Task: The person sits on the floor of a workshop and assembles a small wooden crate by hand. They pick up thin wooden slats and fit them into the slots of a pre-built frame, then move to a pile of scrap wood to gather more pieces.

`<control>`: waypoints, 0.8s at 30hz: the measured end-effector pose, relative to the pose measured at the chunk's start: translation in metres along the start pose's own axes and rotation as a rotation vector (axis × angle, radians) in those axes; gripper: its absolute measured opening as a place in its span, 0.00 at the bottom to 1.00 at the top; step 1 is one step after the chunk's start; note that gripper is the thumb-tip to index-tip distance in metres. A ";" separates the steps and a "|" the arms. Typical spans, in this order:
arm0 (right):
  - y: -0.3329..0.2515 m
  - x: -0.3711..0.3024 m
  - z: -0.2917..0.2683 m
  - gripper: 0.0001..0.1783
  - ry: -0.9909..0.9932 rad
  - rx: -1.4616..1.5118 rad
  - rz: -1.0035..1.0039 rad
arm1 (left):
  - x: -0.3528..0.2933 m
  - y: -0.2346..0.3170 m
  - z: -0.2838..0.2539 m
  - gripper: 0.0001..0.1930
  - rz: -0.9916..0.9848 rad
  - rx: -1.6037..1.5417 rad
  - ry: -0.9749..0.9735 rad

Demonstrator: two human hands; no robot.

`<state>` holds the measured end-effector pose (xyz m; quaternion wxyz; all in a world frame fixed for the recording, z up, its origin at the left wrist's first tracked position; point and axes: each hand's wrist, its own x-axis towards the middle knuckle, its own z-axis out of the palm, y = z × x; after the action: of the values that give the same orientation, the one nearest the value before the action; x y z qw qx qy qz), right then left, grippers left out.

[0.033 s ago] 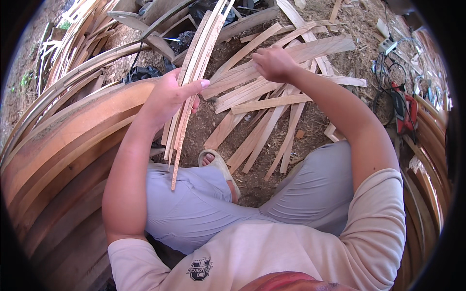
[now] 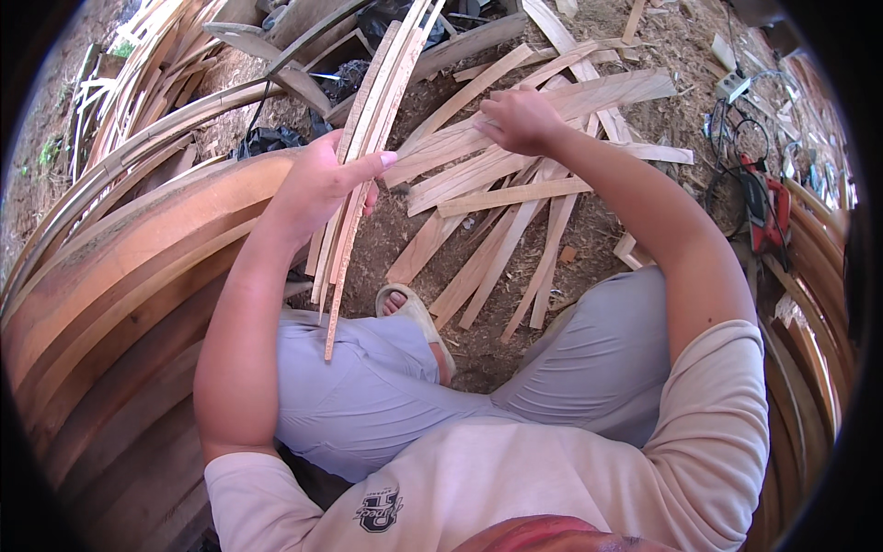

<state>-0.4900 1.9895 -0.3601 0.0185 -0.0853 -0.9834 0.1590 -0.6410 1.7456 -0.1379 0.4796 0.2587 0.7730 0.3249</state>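
My left hand (image 2: 326, 179) is closed round a bundle of long thin wooden strips (image 2: 372, 110), its thumb laid across them. The bundle stands steeply, its lower ends hanging over my left thigh. To the right, my right hand (image 2: 522, 121) has its fingers curled over a wide pale wooden strip (image 2: 612, 89) on top of a loose heap. The fingertips are partly hidden, but they appear to grip the strip. Under it lie several more wooden strips (image 2: 515, 194), crossing one another on the ground.
Long curved planks (image 2: 138, 221) are stacked at my left, with more at the right edge. A red power tool (image 2: 771, 213) and a white socket block with cables (image 2: 733, 87) are at the right. Black plastic (image 2: 269, 141) and a wooden frame (image 2: 308, 87) stand beyond my left hand. Shavings cover the dirt.
The wide strip under my right hand has shifted very slightly to the right. My left hand and its bundle stay in place.
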 end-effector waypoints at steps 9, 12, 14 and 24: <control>-0.004 -0.014 -0.033 0.46 -0.082 0.030 0.204 | -0.002 0.006 0.005 0.18 0.026 0.000 -0.016; -0.003 -0.016 -0.036 0.47 -0.084 0.016 0.198 | 0.001 0.005 0.007 0.18 0.040 0.003 -0.031; -0.002 -0.016 -0.034 0.47 -0.070 0.047 0.217 | 0.002 0.006 0.007 0.18 0.034 0.022 -0.026; 0.004 -0.020 -0.027 0.47 0.039 0.009 0.214 | 0.005 0.005 0.013 0.22 0.028 0.021 -0.007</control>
<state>-0.4683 1.9983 -0.3362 0.0213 -0.1926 -0.9674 0.1629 -0.6309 1.7556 -0.1408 0.4748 0.2757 0.7710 0.3228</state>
